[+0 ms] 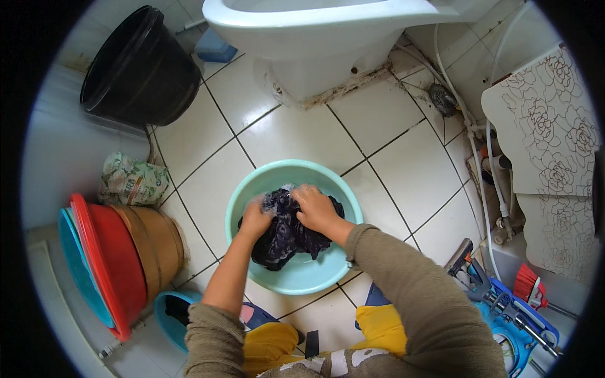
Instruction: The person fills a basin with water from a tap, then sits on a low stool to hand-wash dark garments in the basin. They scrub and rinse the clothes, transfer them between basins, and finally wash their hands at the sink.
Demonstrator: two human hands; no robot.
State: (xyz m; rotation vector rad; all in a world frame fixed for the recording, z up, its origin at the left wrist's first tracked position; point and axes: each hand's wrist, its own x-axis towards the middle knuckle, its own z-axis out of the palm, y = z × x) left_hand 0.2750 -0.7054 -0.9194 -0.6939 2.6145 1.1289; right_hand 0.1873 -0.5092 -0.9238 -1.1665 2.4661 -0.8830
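A light green plastic basin (302,286) sits on the tiled floor between my feet and the white ceramic toilet. In it lies a wet, dark garment (283,236), bunched up, with some suds on its upper part. My left hand (257,218) grips the cloth at its left side. On the upper right of the bundle, my right hand (316,208) holds the fabric with bent fingers. The folds hide some of my fingertips, and the left hand is slightly blurred.
Beyond the basin stands the toilet (321,61). To the left are a black bucket (146,75), a floral-patterned package (134,179), stacked red (113,255) and blue tubs, and a small blue basin (165,326). At right are a mop (491,297), a red brush (527,283) and hoses.
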